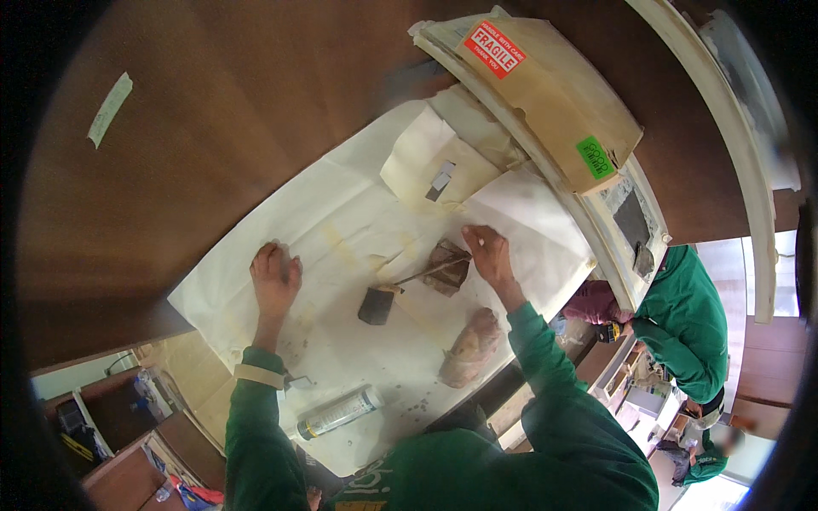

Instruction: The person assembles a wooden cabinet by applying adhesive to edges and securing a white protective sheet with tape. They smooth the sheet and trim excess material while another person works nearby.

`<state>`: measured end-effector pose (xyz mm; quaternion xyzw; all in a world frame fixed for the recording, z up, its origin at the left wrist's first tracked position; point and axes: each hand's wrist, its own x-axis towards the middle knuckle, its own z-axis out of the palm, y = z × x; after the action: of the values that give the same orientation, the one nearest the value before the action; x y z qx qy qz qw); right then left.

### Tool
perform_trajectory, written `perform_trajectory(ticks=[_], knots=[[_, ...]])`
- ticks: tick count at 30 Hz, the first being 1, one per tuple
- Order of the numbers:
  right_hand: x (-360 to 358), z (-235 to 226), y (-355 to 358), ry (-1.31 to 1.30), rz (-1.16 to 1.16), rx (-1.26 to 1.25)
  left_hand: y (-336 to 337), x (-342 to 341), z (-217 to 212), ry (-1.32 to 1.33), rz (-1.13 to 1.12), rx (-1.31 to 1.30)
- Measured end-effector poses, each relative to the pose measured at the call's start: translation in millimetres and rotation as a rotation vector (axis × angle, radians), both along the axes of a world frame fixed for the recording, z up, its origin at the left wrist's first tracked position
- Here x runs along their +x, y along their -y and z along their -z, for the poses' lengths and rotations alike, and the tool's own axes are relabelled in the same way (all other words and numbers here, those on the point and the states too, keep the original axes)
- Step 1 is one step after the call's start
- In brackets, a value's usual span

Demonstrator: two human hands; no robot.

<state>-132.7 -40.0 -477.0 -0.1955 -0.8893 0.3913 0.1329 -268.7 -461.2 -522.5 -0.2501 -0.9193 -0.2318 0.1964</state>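
Note:
My left hand (275,277) is over the paper-covered table (332,247), fingers loosely bent and thumb apart, with nothing seen in it. My right hand (490,254) is closed in a pinch near the right edge; a small pale spot shows at its fingers, too small to name. Just left of it, a thin rod (417,277) crosses a brown, crumpled flat piece (446,269). Near the rod's other end sits a dark block (376,306). Closer to me lie a wrinkled pinkish-brown bundle (471,349) and a white sealant tube (339,414).
A cardboard box (554,102) rests on a pale board at the far right. Beyond my hands, a small grey-and-white piece (440,180) lies on a loose sheet. Brown panelling (213,111) borders the table. A co-worker in green (690,328) stands at right, beside a yellow-and-black tool (607,332).

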Motion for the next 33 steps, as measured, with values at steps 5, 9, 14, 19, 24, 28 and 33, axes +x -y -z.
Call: perform_trajectory(ticks=[5,9,14,19,24,28,33], knots=[[-72.7,12.0,-21.6,-0.047,-0.088,0.179,0.3,-1.9,0.2,-0.003,-0.014,-0.028],[-126.2,11.3,-27.4,0.236,-0.120,0.388,-3.4,-1.6,-2.4,-0.004,-0.010,-0.020],[-141.0,-8.2,-8.4,0.516,-0.054,0.351,1.5,-0.7,-3.0,-0.001,-0.017,-0.023],[-134.6,-1.0,-5.2,0.485,-0.098,0.235,0.8,0.2,-5.2,0.009,-0.026,-0.003],[-126.9,29.6,-18.7,0.240,-0.146,0.318,-3.0,-1.4,-3.8,0.035,-0.047,-0.042],[-126.8,33.3,-18.3,0.312,-0.109,0.308,-3.1,-0.4,-3.7,0.020,-0.037,-0.024],[-121.1,14.2,-11.5,0.283,-0.072,0.273,0.5,0.3,-5.3,-0.007,-0.020,-0.001]])
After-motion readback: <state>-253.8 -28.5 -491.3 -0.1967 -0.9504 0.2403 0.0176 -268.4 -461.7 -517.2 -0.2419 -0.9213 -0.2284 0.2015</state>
